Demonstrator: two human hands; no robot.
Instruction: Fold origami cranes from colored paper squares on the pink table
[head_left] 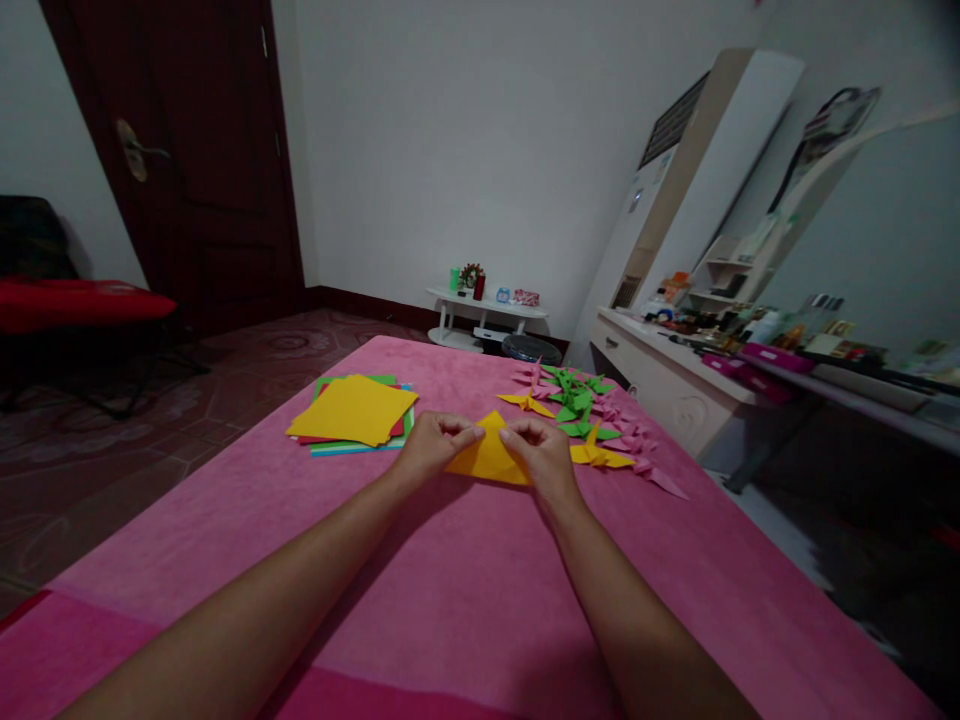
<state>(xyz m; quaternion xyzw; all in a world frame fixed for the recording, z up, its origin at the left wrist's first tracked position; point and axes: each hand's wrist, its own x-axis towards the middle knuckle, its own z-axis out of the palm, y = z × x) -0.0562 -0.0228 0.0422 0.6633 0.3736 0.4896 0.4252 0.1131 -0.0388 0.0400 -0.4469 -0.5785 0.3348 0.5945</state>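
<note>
A yellow sheet of origami paper, folded to a peak at the top, is held between both hands just above the pink cloth. My left hand pinches its left side near the peak, thumb on the front. On the opposite side my right hand grips it the same way, thumb and finger closed on the slanted edge. The fingers behind the paper are partly hidden. Left of my hands lies a stack of coloured paper squares, yellow on top. To the right sit several folded paper cranes, green, yellow and pink.
The pink cloth covers the table under my arms. Beyond it stand a low white shelf and a dark round stool. A cluttered dressing table runs along the right. At left are a red-covered chair and a dark door.
</note>
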